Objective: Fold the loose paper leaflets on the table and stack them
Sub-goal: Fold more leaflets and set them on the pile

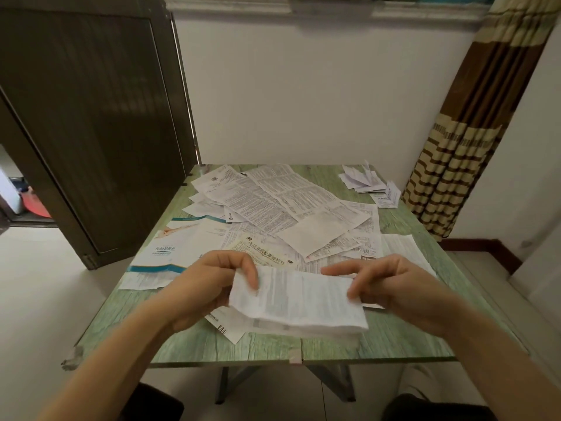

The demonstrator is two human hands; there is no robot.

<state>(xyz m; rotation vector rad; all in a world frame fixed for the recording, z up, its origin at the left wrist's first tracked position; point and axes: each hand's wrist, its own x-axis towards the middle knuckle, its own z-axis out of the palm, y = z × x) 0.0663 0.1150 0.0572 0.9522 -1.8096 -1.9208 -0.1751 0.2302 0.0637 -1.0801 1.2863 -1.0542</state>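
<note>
A white printed leaflet (300, 302), partly folded, is held just above the near part of the green table (212, 344). My left hand (209, 284) pinches its left edge between thumb and fingers. My right hand (391, 284) pinches its right edge, index finger stretched along the top. Beyond the hands lies a heap of loose unfolded leaflets (273, 208), with a teal-banded brochure (170, 247) at the left. A small pile of folded leaflets (364, 180) sits at the table's far right corner.
A dark door (91, 132) stands open at the left, close to the table's far left corner. A striped curtain (461, 165) hangs at the right. A white wall backs the table. The near left table corner (71, 358) is chipped.
</note>
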